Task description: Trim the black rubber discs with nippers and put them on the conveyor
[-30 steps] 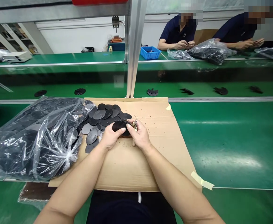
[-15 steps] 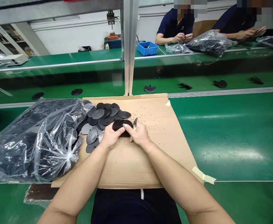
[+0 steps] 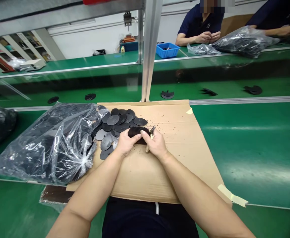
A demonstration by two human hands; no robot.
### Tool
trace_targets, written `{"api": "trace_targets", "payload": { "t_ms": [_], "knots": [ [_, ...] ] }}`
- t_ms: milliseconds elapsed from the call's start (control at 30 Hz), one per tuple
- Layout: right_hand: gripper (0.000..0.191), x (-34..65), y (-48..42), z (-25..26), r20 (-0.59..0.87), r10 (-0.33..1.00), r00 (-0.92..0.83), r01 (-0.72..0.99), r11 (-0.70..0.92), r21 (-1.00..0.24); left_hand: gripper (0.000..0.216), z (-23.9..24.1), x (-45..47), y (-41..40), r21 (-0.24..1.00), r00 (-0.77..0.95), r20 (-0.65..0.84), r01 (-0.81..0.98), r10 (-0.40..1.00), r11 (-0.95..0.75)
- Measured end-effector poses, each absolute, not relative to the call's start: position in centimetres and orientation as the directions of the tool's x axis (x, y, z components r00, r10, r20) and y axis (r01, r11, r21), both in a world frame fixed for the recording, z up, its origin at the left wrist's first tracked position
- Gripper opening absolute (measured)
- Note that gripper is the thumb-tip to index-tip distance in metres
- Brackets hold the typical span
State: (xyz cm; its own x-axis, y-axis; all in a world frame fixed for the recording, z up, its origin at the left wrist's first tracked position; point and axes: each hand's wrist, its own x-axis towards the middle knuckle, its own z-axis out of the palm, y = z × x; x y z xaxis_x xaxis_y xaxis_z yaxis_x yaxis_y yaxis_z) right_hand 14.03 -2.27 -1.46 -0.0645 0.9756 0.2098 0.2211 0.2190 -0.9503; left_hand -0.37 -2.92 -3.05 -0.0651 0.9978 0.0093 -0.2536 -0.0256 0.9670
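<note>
Both hands meet over the cardboard, around a stack of thin black oval plastic pieces point(image 3: 135, 131). My left hand point(image 3: 125, 142) is closed on the stack's left end, thumb on the near side. My right hand point(image 3: 157, 144) presses its thumb against the right part of the stack. Tucked in that same hand is a pair of nippers point(image 3: 152, 131), its metal jaws pointing away from me and a pale handle showing below. Just left of the hands lies a loose pile of black oval pieces point(image 3: 121, 127). My fingers behind the stack are hidden.
A cardboard sheet point(image 3: 145, 178), taped at its right corners, carries small dark crumbs. On the left sits a clear plastic bag point(image 3: 45, 145) full of black pieces. Beyond an upright metal post point(image 3: 152, 49), black parts lie on a green strip. Two co-workers sit behind a blue bin point(image 3: 167, 51).
The view has turned slightly left, so the scene sits further right. Both hands keep their hold on the stack, and the nippers stay in my right hand.
</note>
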Motion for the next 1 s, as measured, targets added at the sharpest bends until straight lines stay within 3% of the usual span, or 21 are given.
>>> {"api": "trace_targets", "payload": {
  "t_ms": [233, 667, 1000],
  "knots": [
    [0.038, 13.9, -1.8, -1.8, 0.303, 0.952, 0.046, 0.23, 0.285, -0.93, 0.041, -2.5, 0.2, -3.1, 0.976, -0.054, 0.002, -0.218, 0.999, -0.014],
    [0.036, 13.2, -1.7, -1.7, 0.313, 0.948, 0.06, 0.309, 0.281, -0.909, 0.041, -3.1, 0.4, -3.3, 0.975, -0.119, -0.013, -0.221, 0.993, -0.013],
    [0.032, 12.8, -1.7, -1.6, 0.343, 0.935, 0.094, 0.3, 0.302, -0.905, 0.042, -2.7, 0.8, -3.3, 0.934, -0.097, -0.056, -0.357, 0.994, 0.017]
  ]
}}
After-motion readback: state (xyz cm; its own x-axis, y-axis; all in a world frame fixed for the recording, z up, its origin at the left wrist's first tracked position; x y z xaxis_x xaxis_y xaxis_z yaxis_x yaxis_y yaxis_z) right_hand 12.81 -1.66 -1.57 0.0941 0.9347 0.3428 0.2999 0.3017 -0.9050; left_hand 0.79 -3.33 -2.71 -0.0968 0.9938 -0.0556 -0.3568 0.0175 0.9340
